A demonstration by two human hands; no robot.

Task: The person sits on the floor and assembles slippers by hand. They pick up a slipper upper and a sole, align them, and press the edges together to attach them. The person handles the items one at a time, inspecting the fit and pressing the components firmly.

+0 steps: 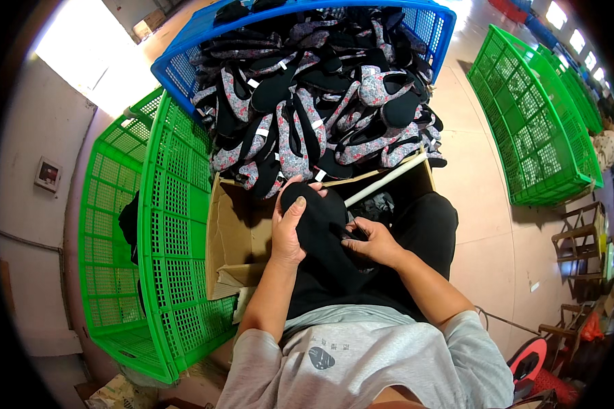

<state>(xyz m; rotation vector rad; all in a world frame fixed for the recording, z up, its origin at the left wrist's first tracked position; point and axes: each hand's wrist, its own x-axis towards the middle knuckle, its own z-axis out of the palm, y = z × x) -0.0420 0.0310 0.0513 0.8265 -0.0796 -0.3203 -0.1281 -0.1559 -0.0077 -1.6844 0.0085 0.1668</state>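
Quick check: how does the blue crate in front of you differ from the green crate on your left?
The blue crate sits upright and is heaped with floral and black shoe uppers; the green crate stands tipped on its side, and through its lattice only a dark item shows. The blue one lies beyond the cardboard box, the green one right beside it. Both are plastic lattice crates.

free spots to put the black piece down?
Bare floor between the blue crate and the right green crate. Some room in the cardboard box beside the left hand. Blue crate is heaped full.
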